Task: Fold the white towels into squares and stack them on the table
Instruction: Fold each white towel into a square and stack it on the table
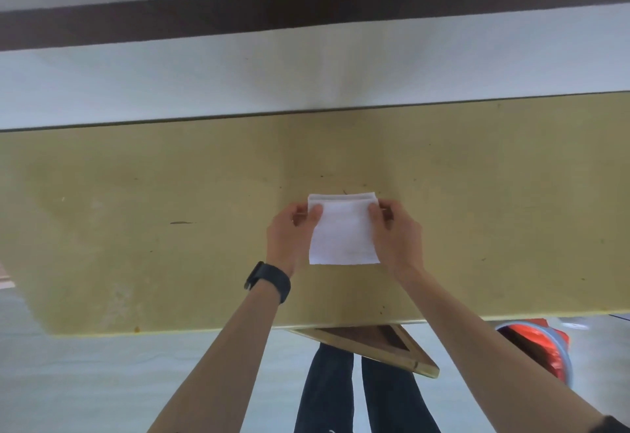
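Both my hands pinch one folded white towel (pixel 343 233) by its far corners, left hand (pixel 292 232) on the left edge and right hand (pixel 395 235) on the right (thumbs on top). It lies mid-table, its near edge flat, well back from the table's (pixel 136 228) front edge. Bare yellow tabletop spreads wide to either side and beyond it.

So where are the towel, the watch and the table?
white towel (pixel 344 233): head view, middle of its top layer.
black watch (pixel 272 280): head view, band on left wrist.
table (pixel 136 228): head view, bare top.
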